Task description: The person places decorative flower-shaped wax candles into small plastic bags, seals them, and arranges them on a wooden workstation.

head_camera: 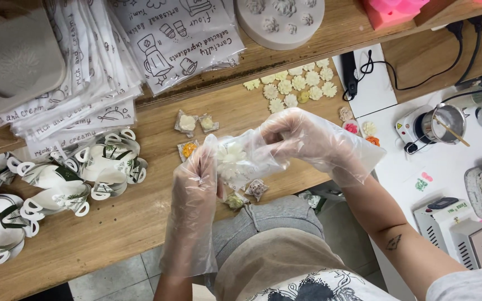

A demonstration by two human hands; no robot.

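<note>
Both sets of fingers (205, 167) are pinched shut inside loose, crinkly clear gloves: the left hand (193, 187) and right hand (308, 139) together hold a white flower-shaped piece (231, 159) inside a small clear plastic bag (246, 161), above the worktop (140, 206) edge. By the look of it, the wrapping is partly done: several small wrapped pieces (188, 122) already lie on the wood, while a cluster of bare cream flower pieces (299, 86) waits farther back. Glossy printed paper bags (101, 67) are stacked at left, beside a round grey silicone mould (280, 19)
</note>
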